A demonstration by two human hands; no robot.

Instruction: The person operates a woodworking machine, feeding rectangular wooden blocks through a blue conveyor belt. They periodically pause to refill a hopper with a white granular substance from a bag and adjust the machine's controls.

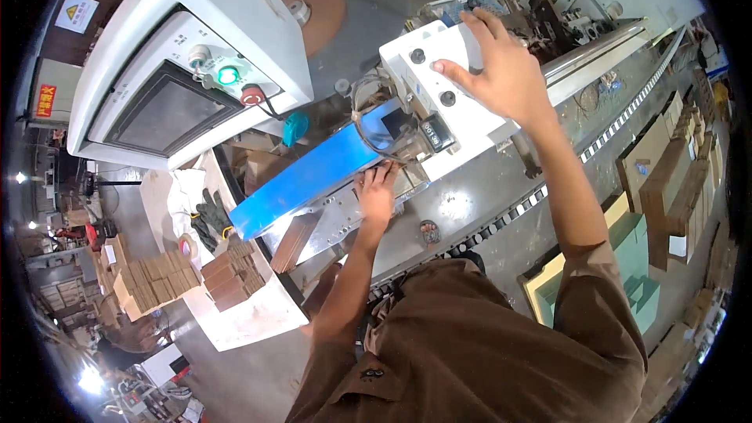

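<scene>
Left hand (375, 194) is nearest, fingers bent by the metal machine bed (333, 218); can't tell if that grip has anything. Blue cover (305, 180) just beside it looks stiff, kinda slick, so probably grab the long edges. Farther out, right hand (507, 74) is spread wide over the white control box (476, 127), seemingly empty, arm stretched.

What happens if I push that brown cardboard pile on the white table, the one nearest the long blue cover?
The brown cardboard pile might slide apart, since its layers sit unevenly. Each piece would probably stay stiff, because the edges look straight. Pieces look thin, so each is likely light.
</scene>
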